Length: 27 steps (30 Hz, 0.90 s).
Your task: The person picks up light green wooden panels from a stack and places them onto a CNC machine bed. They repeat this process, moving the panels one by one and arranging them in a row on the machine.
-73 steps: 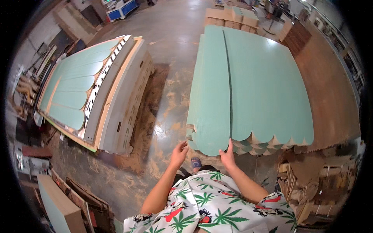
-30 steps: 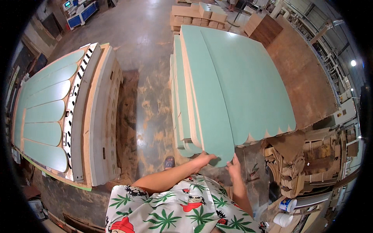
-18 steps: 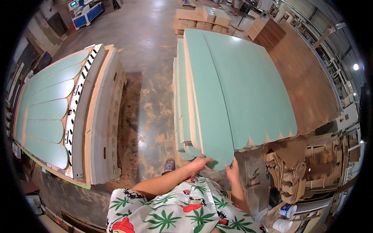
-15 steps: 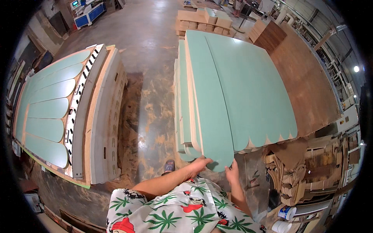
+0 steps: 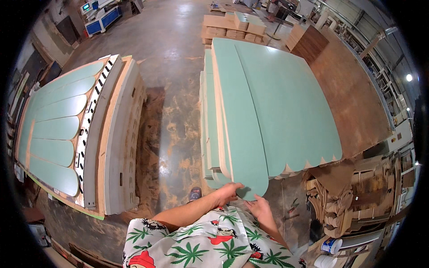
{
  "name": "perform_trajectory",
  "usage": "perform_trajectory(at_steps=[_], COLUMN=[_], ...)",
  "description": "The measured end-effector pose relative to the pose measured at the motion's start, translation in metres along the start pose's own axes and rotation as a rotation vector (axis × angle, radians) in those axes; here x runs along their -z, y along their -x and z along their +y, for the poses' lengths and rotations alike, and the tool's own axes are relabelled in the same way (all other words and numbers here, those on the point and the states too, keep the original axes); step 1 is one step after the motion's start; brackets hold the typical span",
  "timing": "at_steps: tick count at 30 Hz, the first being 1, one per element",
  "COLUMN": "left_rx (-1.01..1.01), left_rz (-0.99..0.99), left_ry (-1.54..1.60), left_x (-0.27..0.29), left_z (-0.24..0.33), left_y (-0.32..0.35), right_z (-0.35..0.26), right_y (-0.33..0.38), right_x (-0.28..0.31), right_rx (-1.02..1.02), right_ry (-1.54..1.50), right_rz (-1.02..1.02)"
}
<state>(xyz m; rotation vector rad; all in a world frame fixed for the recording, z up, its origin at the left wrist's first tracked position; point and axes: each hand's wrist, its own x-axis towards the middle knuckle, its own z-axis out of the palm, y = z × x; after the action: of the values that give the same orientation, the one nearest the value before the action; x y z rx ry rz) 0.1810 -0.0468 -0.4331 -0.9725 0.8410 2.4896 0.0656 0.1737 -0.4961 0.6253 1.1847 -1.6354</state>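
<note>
1. A white bucket (image 5: pixel 331 245) at the lower right bore a blue printed label, its lettering too small to make out; what was in it could not be told.
2. Just beside it sat a plain white tub (image 5: pixel 325 261), partly cut off by the dark rim of the view, its contents hidden.
3. On the far left, a blue-and-white machine (image 5: pixel 103 21) showed a lit greenish screen (image 5: pixel 86 7), its characters too small to read.
4. The long, round-ended green panel (image 5: pixel 248 129) lay along the left side of the panel stack (image 5: pixel 297 107), in front of the person, its near end jutting past the neighbouring scalloped ends.
5. The left hand (image 5: pixel 229 191) was closed over the left edge of that rounded end, thumb on top, the other fingers mostly hidden.
6. The right hand (image 5: pixel 259 207) was partly open, its digits at the panel's near rim; whether it gripped could not be told.
7. Across the dusty floor (image 5: pixel 174 116), more round-ended green pieces (image 5: pixel 56 149) lay on a slotted-edge worktable (image 5: pixel 96 149).
8. Curved brown offcuts (image 5: pixel 333 196) were heaped to the right, near the bucket.
</note>
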Motion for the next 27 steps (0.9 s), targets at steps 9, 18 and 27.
perform_trajectory(at_steps=[9, 18, 27], left_rx=[0.013, 0.003, 0.013], left_rz=[-0.020, -0.036, -0.039], left_ry=[0.022, 0.055, 0.057], left_x=[-0.004, 0.004, 0.004], left_z=[0.003, -0.002, -0.002], left_y=[0.009, 0.002, 0.007], right_z=[0.005, 0.005, 0.007], right_y=[0.006, 0.006, 0.000], right_x=[-0.008, -0.008, 0.005], right_rx=[0.033, -0.023, -0.028], right_ry=[0.007, 0.027, 0.013], right_rz=[-0.014, 0.044, 0.019])
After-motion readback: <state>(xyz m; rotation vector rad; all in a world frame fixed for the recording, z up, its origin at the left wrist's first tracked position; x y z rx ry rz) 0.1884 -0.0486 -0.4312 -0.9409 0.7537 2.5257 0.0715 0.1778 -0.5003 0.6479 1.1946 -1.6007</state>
